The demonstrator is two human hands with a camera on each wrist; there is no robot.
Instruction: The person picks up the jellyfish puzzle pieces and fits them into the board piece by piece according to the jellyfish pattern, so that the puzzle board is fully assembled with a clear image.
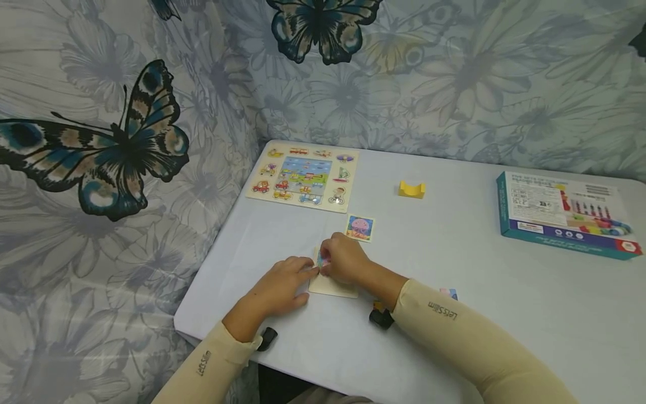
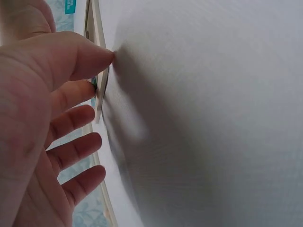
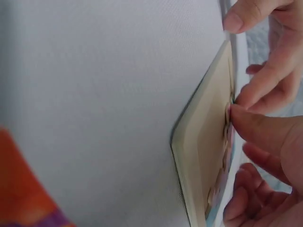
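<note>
A small pale puzzle board [image 1: 333, 288] lies in front of me, its near part bare and its far part holding colourful pieces. My right hand [image 1: 345, 259] is over the board's far left part. In the right wrist view, its thumb and fingers pinch a thin puzzle piece [image 3: 228, 116] at the edge of the laid pieces. My left hand [image 1: 284, 287] lies at the board's left side with fingers loosely spread. Its index fingertip touches the board's edge near the right fingers. A square picture card [image 1: 360, 228] with a pink figure lies just beyond the board.
A larger vehicle picture board [image 1: 298, 205] lies at the back left. A yellow curved block [image 1: 411, 190] stands right of it. A teal box [image 1: 565, 216] lies at the far right. One pink-and-blue piece [image 1: 449, 293] shows partly behind my right sleeve. Patterned curtains border the table.
</note>
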